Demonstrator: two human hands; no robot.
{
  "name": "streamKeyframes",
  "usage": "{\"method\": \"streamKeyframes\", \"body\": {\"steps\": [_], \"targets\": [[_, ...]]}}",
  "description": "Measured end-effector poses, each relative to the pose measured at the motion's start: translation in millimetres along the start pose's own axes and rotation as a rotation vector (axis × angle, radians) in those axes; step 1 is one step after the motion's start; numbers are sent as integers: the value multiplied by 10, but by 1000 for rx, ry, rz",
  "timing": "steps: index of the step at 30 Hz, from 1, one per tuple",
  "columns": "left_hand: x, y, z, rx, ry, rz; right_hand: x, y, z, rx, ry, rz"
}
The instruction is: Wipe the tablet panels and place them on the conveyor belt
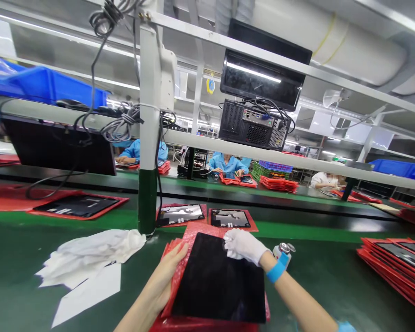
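A flat black screen panel (221, 281) lies on a stack of red bubble-wrap bags (197, 230) in front of me. My left hand (168, 274), bare, grips the left edge of the bags beside the panel, thumb on top and the other fingers mostly hidden. On the panel's upper right edge rests my right hand (244, 246), in a white glove with a blue wristband. Its fingers are curled over what looks like a bunched white cloth (231, 252), hard to tell from the glove. Just beyond that wrist stands a small white bottle with a metal top (283, 251).
White cloths (93, 253) and a white sheet (90, 293) lie at left. Panels on red bags (230, 218) sit beyond the stack; another pile of bagged panels (401, 258) is at right. A green-and-white post (147, 198) rises ahead. Co-workers (226, 163) sit across the line.
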State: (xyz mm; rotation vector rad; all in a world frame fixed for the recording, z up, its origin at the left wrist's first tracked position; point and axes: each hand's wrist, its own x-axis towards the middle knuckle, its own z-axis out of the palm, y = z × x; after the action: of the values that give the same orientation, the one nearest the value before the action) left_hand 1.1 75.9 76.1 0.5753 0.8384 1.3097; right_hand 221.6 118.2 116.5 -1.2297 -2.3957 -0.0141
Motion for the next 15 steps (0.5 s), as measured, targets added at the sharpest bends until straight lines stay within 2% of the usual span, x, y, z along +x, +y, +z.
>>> {"method": "streamKeyframes", "body": {"steps": [4,6,7,9,11,12,15], "targets": [[-51,80,-40,-15,1,-5,-221,-131,-659,-102,138,25],[-78,85,-43,2,22,2,-326,-250,-857,-186,268,47],[-94,82,-37,5,32,-14,-371,-310,-872,-256,354,48],[-132,76,-15,2,30,-64,-460,-409,-702,-428,548,21],[-171,74,7,-33,-2,-116,-573,-463,-316,-526,659,-28],[-189,75,13,-54,-11,-133,-643,-472,-85,-493,645,-49],[-217,70,-15,-23,5,-101,-853,-460,502,-197,439,-44]]}}
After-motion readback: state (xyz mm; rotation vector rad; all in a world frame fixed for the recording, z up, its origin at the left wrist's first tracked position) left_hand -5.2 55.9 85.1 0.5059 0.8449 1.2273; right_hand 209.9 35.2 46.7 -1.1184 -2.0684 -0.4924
